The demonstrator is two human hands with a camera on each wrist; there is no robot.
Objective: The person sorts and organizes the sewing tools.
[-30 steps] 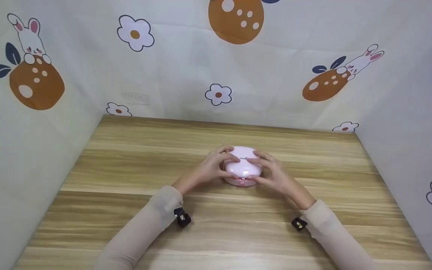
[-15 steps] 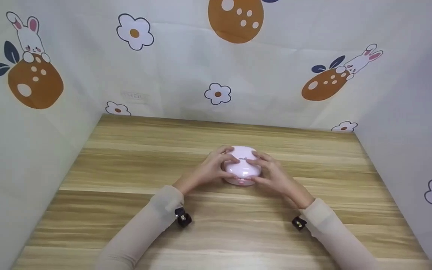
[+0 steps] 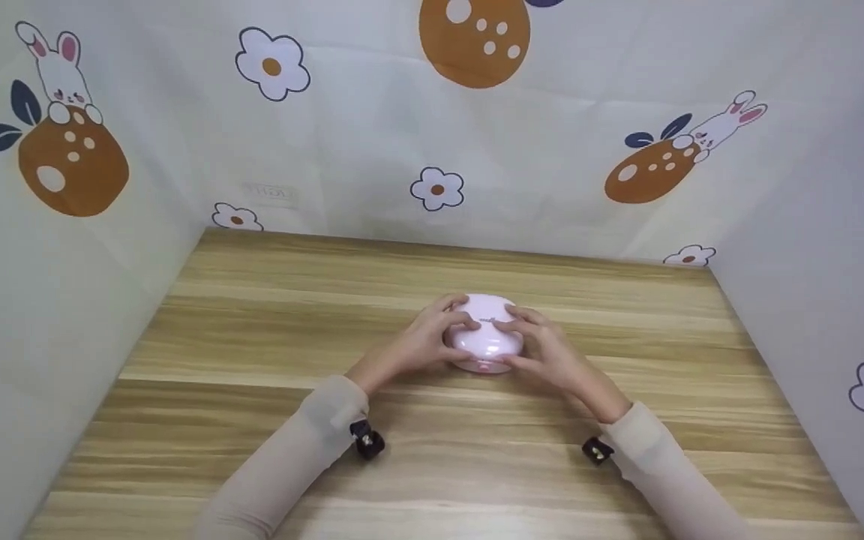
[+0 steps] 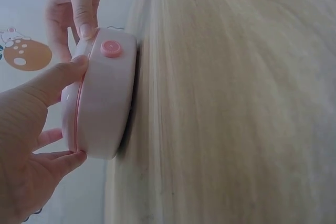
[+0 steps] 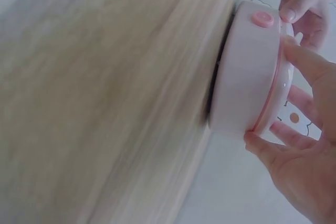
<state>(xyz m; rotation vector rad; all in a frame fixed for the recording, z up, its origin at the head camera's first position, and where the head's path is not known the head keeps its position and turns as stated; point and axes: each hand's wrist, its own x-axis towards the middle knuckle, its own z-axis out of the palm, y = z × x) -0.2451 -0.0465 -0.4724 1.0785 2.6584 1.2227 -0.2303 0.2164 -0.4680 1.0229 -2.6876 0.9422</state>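
Note:
A round, glossy pink case [image 3: 487,345] with a domed lid [image 3: 488,307] sits on the wooden table. Small lettering marks the lid's top, too blurred to read. My left hand [image 3: 421,334] grips the lid from the left, thumb at the front rim and fingers curled over the top and back. From the right, my right hand [image 3: 552,349] holds it the same way. In the left wrist view a pink round button [image 4: 111,49] shows on the base's front, and the lid meets the base along a darker pink seam. The right wrist view shows both thumbs by the seam near the button [image 5: 262,19].
The wooden table [image 3: 432,465] spreads around the case. Pale cloth walls [image 3: 357,135] printed with rabbits, flowers and orange fruit stand at its back and sides. Black wrist cameras [image 3: 367,440] are strapped at both sleeves.
The lid's front edge has come down onto the base. A gap with a small white latch showed there a second ago and is gone. Both hands keep their grip in nearly the same place.

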